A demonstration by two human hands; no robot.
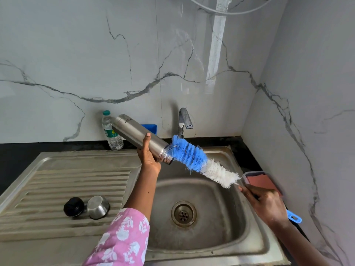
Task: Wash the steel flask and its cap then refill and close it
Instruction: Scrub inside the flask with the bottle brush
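My left hand [148, 157] grips the steel flask [134, 132] round its lower body, holding it tilted over the sink with the open mouth pointing down to the right. My right hand [267, 203] holds the blue handle of a bottle brush [197, 161]. The brush's blue and white bristles lie just outside the flask's mouth, with the blue tip touching it. On the ribbed drainboard [57, 181] at the left lie the black inner cap [73, 206] and the steel outer cap [99, 206], side by side.
The steel sink basin [221, 217] with its drain [183, 213] lies below the flask. A tap [183, 121] stands behind it. A plastic water bottle [111, 131] stands at the wall, a blue holder [151, 128] beside it. A box with a sponge [261, 181] sits at the right.
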